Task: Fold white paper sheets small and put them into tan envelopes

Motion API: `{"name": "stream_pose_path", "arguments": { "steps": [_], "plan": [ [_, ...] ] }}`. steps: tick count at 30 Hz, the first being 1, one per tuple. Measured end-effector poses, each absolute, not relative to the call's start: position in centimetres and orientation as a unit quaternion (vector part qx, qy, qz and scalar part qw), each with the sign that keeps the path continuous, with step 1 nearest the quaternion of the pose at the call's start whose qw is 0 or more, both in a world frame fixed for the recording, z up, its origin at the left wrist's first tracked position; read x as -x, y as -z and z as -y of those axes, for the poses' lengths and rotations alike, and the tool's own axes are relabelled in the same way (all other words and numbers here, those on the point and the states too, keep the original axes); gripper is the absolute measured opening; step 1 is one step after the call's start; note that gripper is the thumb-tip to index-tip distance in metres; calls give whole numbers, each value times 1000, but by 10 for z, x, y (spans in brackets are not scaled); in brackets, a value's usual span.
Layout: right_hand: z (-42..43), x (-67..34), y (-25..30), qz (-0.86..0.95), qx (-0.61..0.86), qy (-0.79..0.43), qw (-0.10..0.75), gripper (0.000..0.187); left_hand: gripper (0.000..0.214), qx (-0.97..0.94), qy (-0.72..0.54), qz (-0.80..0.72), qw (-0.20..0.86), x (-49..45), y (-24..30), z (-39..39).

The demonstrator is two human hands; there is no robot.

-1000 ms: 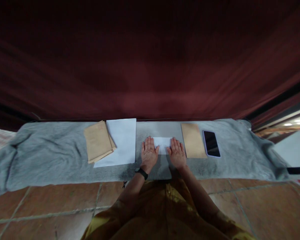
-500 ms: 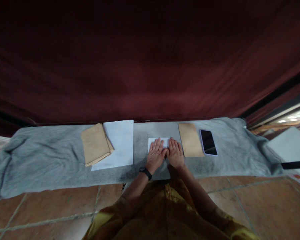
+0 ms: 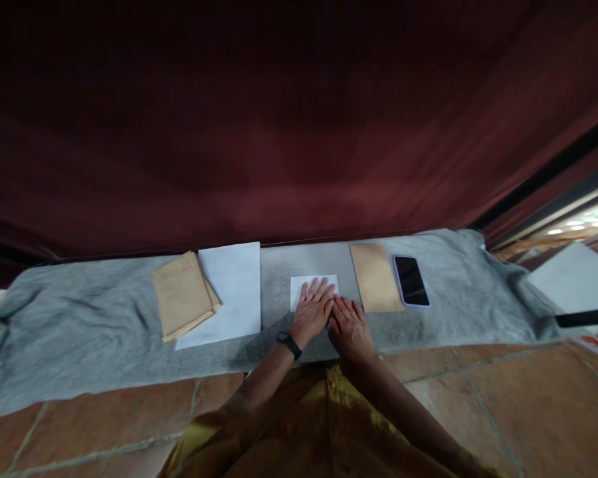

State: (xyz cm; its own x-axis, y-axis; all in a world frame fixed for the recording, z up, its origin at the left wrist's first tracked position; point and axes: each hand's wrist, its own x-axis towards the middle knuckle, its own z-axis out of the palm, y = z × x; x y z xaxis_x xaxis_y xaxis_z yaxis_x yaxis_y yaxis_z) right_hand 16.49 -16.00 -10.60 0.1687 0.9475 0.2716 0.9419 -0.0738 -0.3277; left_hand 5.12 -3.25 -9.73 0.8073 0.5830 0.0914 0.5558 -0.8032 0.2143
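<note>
A small white sheet of paper (image 3: pixel 297 287), seemingly folded, lies flat on the grey cloth in front of me. My left hand (image 3: pixel 311 311) rests on it, palm down with fingers spread, and covers much of it. A dark band circles that wrist. My right hand (image 3: pixel 349 325) lies flat with fingers stretched, its tips at the paper's lower right corner and close to the left thumb. To the right of the hands is a single brown envelope (image 3: pixel 377 277). Neither hand grips anything.
On the left, a stack of brown envelopes (image 3: pixel 183 292) overlaps large white paper (image 3: pixel 236 292). A phone (image 3: pixel 411 281) with a pale purple edge lies right of the single envelope. Grey cloth (image 3: pixel 94 325) covers the narrow surface. Behind it hangs a dark red curtain (image 3: pixel 279 146).
My right hand has slid down toward me, off the paper's upper right part to its lower corner. The left hand stays on the paper, its fingers spread wider. The view has shifted slightly.
</note>
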Motion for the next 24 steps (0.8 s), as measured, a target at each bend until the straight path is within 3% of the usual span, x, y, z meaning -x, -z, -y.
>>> {"name": "stream_pose_path", "arguments": {
  "steps": [13,24],
  "plan": [
    [162,-171,101,626,729,-57,270,44,57,-955,-77,-273,90,-89,95,8],
    [166,-167,101,610,727,-35,314,39,54,-974,-68,-200,86,-50,96,26]
  ]
}}
